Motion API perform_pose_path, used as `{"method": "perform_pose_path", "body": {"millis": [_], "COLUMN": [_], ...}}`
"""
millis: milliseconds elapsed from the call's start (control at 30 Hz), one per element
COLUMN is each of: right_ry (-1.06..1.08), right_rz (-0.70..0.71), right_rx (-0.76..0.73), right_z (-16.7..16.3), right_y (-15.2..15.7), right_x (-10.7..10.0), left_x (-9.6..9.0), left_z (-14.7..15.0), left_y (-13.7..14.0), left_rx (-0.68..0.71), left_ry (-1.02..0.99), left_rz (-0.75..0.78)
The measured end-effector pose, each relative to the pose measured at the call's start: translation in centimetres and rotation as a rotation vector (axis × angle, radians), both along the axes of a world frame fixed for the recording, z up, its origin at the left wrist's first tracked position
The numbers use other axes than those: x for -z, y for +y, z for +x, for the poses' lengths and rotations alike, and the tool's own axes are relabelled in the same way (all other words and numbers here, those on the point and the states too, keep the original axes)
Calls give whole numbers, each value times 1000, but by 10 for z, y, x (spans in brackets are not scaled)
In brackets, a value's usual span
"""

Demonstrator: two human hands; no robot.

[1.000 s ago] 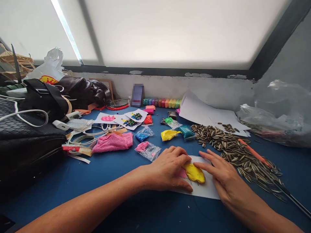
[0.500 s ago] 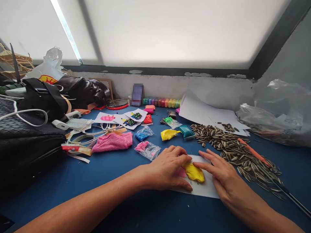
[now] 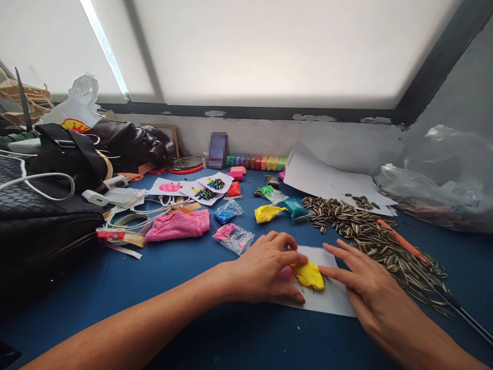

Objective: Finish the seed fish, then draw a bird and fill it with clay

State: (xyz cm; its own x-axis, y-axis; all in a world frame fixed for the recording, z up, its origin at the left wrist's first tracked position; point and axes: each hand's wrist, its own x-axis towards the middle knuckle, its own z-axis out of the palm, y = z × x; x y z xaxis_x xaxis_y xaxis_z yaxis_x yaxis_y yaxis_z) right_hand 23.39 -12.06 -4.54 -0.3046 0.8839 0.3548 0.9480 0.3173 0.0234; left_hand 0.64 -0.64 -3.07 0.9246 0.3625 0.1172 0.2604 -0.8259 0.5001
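A flattened lump of yellow modelling clay (image 3: 309, 276) lies on a white sheet of paper (image 3: 333, 298) with pencil lines below it. Pink clay (image 3: 285, 274) shows beside the yellow, partly covered by my left hand (image 3: 269, 270). That hand rests on the paper with thumb and fingers apart, its fingertips at the yellow clay's upper left edge. My right hand (image 3: 364, 280) has its fingers spread, and the index fingertip touches the right edge of the yellow clay.
Sunflower seeds (image 3: 370, 241) are heaped at right with an orange-handled tool (image 3: 402, 241). Bagged clay, including a yellow packet (image 3: 268, 213) and a pink one (image 3: 233, 238), lies beyond my hands. A pink cloth (image 3: 177, 225), cables and a black bag (image 3: 42, 221) occupy the left.
My right hand has shifted right, its index finger going from the top of the yellow clay to the right edge. My left hand has barely moved.
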Motion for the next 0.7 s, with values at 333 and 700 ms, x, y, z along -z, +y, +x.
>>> {"method": "perform_pose_path", "body": {"millis": [333, 700], "right_ry": [-131, -170], "right_rz": [115, 127], "right_rx": [-54, -83], "right_z": [-10, -1], "right_y": [-10, -15], "right_x": [1, -15], "left_x": [1, 0], "left_z": [-1, 0], "left_y": [-1, -1], "left_rx": [25, 27], "left_ry": [0, 26], "left_rz": [57, 80]}}
